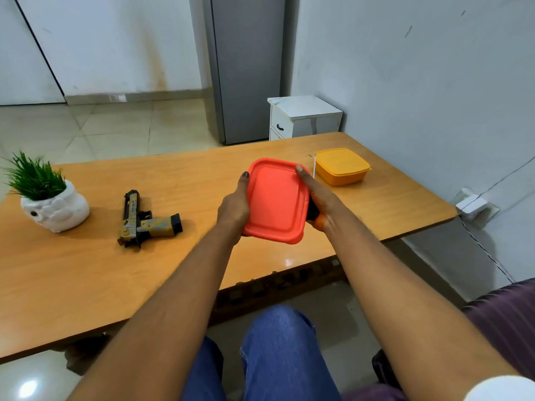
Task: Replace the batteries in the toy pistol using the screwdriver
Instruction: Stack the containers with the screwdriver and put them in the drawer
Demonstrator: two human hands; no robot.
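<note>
A red lidded plastic box (276, 202) is held above the wooden table (86, 270), tilted toward me. My left hand (234, 206) grips its left edge with the thumb on the lid. My right hand (318, 198) grips its right edge, thumb on the lid, and something black and orange shows under that palm. The toy pistol (144, 222), black and gold, lies on its side on the table to the left of the box. No screwdriver or batteries can be clearly made out.
A yellow lidded box (341, 166) sits at the table's far right. A white pot with a green plant (49, 204) stands at the left. Behind the table are a white drawer unit (304, 117) and a grey cabinet (246, 68). My knees are below the table's near edge.
</note>
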